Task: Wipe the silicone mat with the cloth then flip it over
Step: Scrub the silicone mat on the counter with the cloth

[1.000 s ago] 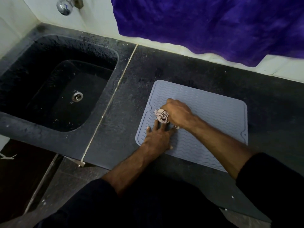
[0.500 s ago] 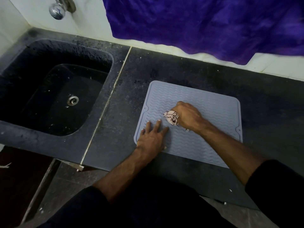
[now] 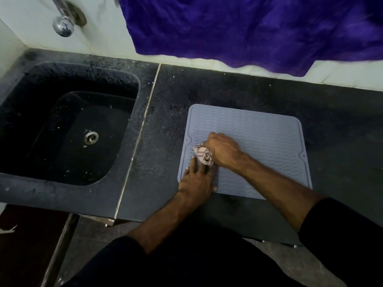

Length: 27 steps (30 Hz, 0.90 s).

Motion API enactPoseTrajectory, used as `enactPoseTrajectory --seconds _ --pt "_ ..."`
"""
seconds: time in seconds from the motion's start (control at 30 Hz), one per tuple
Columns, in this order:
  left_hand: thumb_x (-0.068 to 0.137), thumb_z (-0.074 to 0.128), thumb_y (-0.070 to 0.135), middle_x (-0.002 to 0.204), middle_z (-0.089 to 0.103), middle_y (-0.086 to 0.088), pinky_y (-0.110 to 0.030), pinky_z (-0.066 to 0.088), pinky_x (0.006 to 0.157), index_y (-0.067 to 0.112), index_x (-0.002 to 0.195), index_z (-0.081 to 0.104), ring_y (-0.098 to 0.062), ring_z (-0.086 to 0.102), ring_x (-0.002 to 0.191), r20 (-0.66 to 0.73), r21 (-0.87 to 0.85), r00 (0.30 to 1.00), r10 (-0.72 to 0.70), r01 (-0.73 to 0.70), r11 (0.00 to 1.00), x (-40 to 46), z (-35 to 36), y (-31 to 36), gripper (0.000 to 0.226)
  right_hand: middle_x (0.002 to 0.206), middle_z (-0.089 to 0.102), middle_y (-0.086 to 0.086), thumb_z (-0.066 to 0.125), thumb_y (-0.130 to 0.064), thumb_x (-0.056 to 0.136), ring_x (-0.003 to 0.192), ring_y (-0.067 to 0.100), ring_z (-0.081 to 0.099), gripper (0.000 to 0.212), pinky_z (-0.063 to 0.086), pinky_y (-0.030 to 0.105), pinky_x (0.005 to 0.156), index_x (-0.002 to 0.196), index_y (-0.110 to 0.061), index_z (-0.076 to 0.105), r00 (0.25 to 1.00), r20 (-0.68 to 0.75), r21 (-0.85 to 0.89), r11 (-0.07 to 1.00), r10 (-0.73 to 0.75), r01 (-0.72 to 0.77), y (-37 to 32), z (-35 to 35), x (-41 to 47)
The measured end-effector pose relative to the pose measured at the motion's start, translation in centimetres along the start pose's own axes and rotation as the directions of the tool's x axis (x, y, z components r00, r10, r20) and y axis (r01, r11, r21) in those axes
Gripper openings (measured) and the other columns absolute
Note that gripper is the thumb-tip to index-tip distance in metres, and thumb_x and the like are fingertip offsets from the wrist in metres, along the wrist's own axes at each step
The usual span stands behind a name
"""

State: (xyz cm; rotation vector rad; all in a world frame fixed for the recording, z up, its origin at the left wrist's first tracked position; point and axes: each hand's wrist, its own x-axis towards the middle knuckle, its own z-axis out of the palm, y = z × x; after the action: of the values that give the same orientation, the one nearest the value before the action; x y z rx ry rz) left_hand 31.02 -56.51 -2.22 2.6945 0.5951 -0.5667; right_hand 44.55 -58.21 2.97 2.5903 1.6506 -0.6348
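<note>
Head view: silicone mat (image 3: 259,146) lies flat, long axis left-right, ridges up.

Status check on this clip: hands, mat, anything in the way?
Right hand grips balled cloth on silicone mat. Left hand flat, pressing mat's near-left corner. Mat not yet flipped. Nothing in the way.
</note>
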Motion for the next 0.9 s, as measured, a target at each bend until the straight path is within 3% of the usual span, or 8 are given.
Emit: enactPoseTrajectory --seconds 0.17,0.33,0.5,0.67,0.77,0.9 --pt "0.095 0.05 0.041 0.161 -0.009 -0.01 -0.058 0.017 0.116 0.029 0.154 0.002 -0.048 -0.01 0.143 0.041 0.025 0.994 0.097 -0.098 0.995 0.3 0.1 -1.4 0.077 0.106 0.06 0.001 0.075 -0.032 0.081 0.095 0.021 0.057 0.03 0.051 0.036 0.079 0.109 -0.023 0.069 0.999 -0.043 0.089 0.996 0.025 -0.021 -0.3 -0.3 0.4" --pt "0.092 0.058 0.031 0.159 0.012 -0.008 -0.053 0.031 0.11 0.025 0.153 0.018 -0.043 0.019 0.14 0.033 0.01 0.991 0.13 -0.13 0.991 0.3 -0.3 -1.7 0.073 0.107 0.055 0.004 0.055 -0.042 0.093 0.101 0.023 0.05 0.032 0.043 0.036 0.083 0.114 -0.018 0.061 0.999 -0.043 0.069 0.997 -0.032 0.035 -3.0 1.0 1.0" --pt "0.095 0.053 0.039 0.161 -0.009 -0.01 -0.056 0.021 0.115 0.031 0.154 0.003 -0.047 -0.009 0.144 0.039 0.065 0.989 0.142 -0.145 0.987 0.6 0.4 -2.0 0.078 0.11 0.055 0.004 0.063 -0.042 0.087 0.102 0.026 0.051 0.031 0.044 0.038 0.086 0.109 -0.02 0.067 0.999 0.018 0.025 0.999 0.047 -0.048 0.7 0.8 -0.4" --pt "0.097 0.049 0.038 0.161 -0.013 -0.008 -0.056 0.02 0.116 0.033 0.154 0.001 -0.046 -0.012 0.144 0.072 0.031 0.989 0.127 -0.129 0.991 0.2 -0.5 -1.6 0.074 0.112 0.057 0.004 0.072 -0.029 0.082 0.104 0.025 0.053 0.032 0.045 0.035 0.083 0.114 -0.025 0.068 0.998 -0.006 0.052 0.997 0.06 -0.06 1.6 0.1 -1.0" --pt "0.096 0.053 0.035 0.161 -0.006 -0.01 -0.055 0.024 0.114 0.033 0.154 0.008 -0.047 -0.006 0.144 0.063 0.037 0.989 0.133 -0.135 0.99 0.2 -0.6 -1.7 0.073 0.115 0.058 0.001 0.065 -0.04 0.087 0.105 0.021 0.05 0.035 0.044 0.036 0.09 0.119 -0.025 0.065 0.998 -0.054 0.145 0.989 0.035 -0.027 -0.7 -0.1 -0.4" --pt "0.094 0.056 0.031 0.157 0.02 -0.01 -0.05 0.03 0.11 0.03 0.152 0.02 -0.043 0.014 0.142 0.043 0.011 0.989 0.142 -0.142 0.99 0.2 -0.8 -1.6 0.069 0.112 0.056 0.004 0.053 -0.046 0.094 0.106 0.024 0.049 0.035 0.04 0.036 0.088 0.115 -0.02 0.063 1.0 -0.02 0.039 0.999 0.008 -0.007 -2.7 0.5 0.0"
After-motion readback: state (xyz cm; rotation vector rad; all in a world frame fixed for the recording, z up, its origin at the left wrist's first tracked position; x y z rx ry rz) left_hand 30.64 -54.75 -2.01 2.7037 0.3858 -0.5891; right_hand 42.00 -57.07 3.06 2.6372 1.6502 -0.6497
